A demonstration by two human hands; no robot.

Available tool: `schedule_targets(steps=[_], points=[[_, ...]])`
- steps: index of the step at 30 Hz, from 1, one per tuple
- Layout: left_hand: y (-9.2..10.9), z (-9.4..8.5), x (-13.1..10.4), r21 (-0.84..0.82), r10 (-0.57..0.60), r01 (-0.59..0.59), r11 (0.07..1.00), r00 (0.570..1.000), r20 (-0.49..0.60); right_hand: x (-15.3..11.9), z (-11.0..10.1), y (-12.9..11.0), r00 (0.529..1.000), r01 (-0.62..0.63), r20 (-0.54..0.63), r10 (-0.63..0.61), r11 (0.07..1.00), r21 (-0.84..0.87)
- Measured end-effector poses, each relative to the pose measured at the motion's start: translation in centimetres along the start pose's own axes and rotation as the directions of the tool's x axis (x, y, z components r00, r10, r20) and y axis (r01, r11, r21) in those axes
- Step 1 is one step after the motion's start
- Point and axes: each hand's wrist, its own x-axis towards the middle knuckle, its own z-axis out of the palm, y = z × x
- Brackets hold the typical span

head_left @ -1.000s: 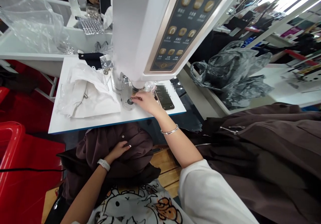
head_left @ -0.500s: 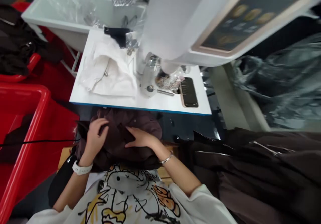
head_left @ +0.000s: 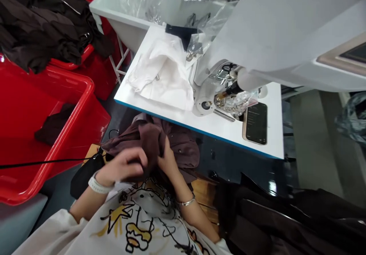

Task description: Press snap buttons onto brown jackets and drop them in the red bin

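A dark brown garment [head_left: 183, 146] with small snap-like studs lies bunched on my lap, below the table's front edge. My right hand [head_left: 169, 162] grips a raised fold of it, the fingertips partly hidden by the cloth. Nearer my body and to the left, my left hand [head_left: 124, 167] is slightly blurred; its fingers are loosely curled, with thumb and forefinger apart and nothing visible between them. It hovers in front of the garment's left part, and I cannot tell whether it touches.
On the white table [head_left: 228, 131] stand a machine [head_left: 204, 102], a phone [head_left: 256, 123] and a white plastic bag [head_left: 166, 79]. Left is a red bin [head_left: 85, 95] with dark cloth inside. More dark garments [head_left: 257, 217] lie at right. A black cable [head_left: 57, 160] crosses the bin.
The view has swung, shifting the table rightward. My right hand has taken hold of a garment fold and lifted it leftward. My left hand has come off the cloth, toward my body.
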Motion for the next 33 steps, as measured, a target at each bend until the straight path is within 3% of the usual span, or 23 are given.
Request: schedule_targets(steps=[1, 2, 4, 5, 7, 8, 9, 10, 12, 14, 16, 18, 19, 20, 21, 22, 23, 24, 25, 28, 29, 31, 33], points=[[1.0, 1.2, -0.4, -0.045, 0.033, -0.02, 0.999, 0.956, 0.291, 0.2, -0.7, 0.8, 0.997, -0.026, -0.067, 0.029, 0.999, 0.039], [1.5, 2.4, -0.6, -0.088, 0.059, -0.015, 0.996, 0.848, 0.527, 0.4, -1.7, 1.6, 0.987, -0.043, -0.149, 0.052, 0.997, 0.061], [0.9, 5.0, -0.1, -0.139, 0.074, 0.05, 0.989, 0.65, 0.756, 0.3, -4.5, 3.3, 0.945, -0.091, -0.309, 0.107, 0.994, 0.065], [0.0, 6.3, 0.4, -0.143, 0.06, 0.084, 0.986, 0.622, 0.781, -0.1, -6.1, 3.8, 0.91, -0.125, -0.392, 0.135, 0.991, 0.051], [-2.5, 9.0, 1.8, -0.048, -0.027, 0.094, 0.994, 0.669, 0.743, -1.2, -8.4, 3.8, 0.832, -0.146, -0.546, 0.102, 0.989, -0.038], [-3.7, 10.3, 2.4, 0.049, -0.074, 0.057, 0.997, 0.7, 0.71, -1.7, -8.9, 3.3, 0.819, -0.117, -0.573, 0.032, 0.987, -0.112], [-4.6, 11.5, 3.0, 0.153, -0.109, 0.007, 0.988, 0.729, 0.676, -2.2, -8.9, 2.6, 0.843, -0.063, -0.534, -0.054, 0.978, -0.198], [-5.3, 12.6, 3.5, 0.241, -0.127, -0.043, 0.97, 0.752, 0.647, -2.5, -8.2, 1.7, 0.892, 0.006, -0.433, -0.132, 0.96, -0.281], [-5.6, 14.1, 4.0, 0.314, -0.113, -0.13, 0.941, 0.753, 0.649, -2.5, -5.6, 0.3, 0.982, 0.119, -0.083, -0.17, 0.896, -0.429], [-4.7, 14.4, 3.9, 0.294, -0.093, -0.169, 0.941, 0.706, 0.703, -1.7, -2.8, 0.0, 0.987, 0.102, 0.158, -0.008, 0.797, -0.596], [-3.3, 13.0, 3.5, 0.271, -0.034, -0.213, 0.939, 0.726, 0.687, -0.8, -1.4, 1.0, 0.968, 0.034, 0.207, 0.145, 0.739, -0.673], [-2.1, 10.3, 2.6, 0.273, 0.118, -0.289, 0.918, 0.853, 0.508, -0.6, -2.0, 2.9, 0.963, -0.024, 0.207, 0.174, 0.818, -0.575], [-1.8, 8.6, 2.2, 0.289, 0.229, -0.322, 0.902, 0.922, 0.314, -0.9, -2.9, 3.9, 0.974, -0.066, 0.17, 0.151, 0.903, -0.424], [-1.8, 6.8, 1.7, 0.315, 0.338, -0.334, 0.888, 0.94, 0.042, -1.4, -3.9, 4.9, 0.988, -0.116, 0.078, 0.134, 0.972, -0.205], [-2.2, 5.1, 1.2, 0.338, 0.416, -0.32, 0.885, 0.869, -0.268, -2.3, -5.0, 5.8, 0.986, -0.152, -0.057, 0.156, 0.986, 0.065], [-2.8, 3.6, 0.9, 0.34, 0.435, -0.286, 0.896, 0.713, -0.549, -3.3, -5.9, 6.6, 0.953, -0.146, -0.202, 0.226, 0.926, 0.347], [-3.7, 2.3, 0.7, 0.314, 0.398, -0.246, 0.917, 0.544, -0.739, -4.4, -6.7, 7.3, 0.891, -0.097, -0.315, 0.327, 0.815, 0.572], [-4.8, 1.3, 0.7, 0.266, 0.332, -0.206, 0.942, 0.446, -0.831, -5.5, -7.1, 8.0, 0.824, -0.041, -0.376, 0.424, 0.706, 0.707], [-6.0, 0.7, 0.9, 0.208, 0.261, -0.164, 0.964, 0.455, -0.851, -6.5, -7.2, 8.6, 0.775, -0.007, -0.389, 0.498, 0.623, 0.782], [-9.3, 1.0, 3.1, 0.093, 0.073, -0.017, 0.995, 0.77, -0.634, -8.8, -6.7, 10.5, 0.756, -0.154, -0.242, 0.608, 0.525, 0.837], [-10.1, 1.4, 4.3, 0.098, 0.058, -0.003, 0.995, 0.823, -0.565, -9.2, -6.5, 11.1, 0.759, -0.259, -0.165, 0.63, 0.525, 0.811], [-10.7, 2.2, 6.8, 0.177, 0.118, -0.026, 0.984, 0.841, -0.528, -9.7, -6.5, 11.9, 0.755, -0.441, -0.074, 0.651, 0.588, 0.677], [-10.1, 2.7, 9.0, 0.274, 0.191, -0.046, 0.961, 0.827, -0.53, -9.8, -7.3, 11.8, 0.761, -0.511, -0.143, 0.632, 0.721, 0.469]])
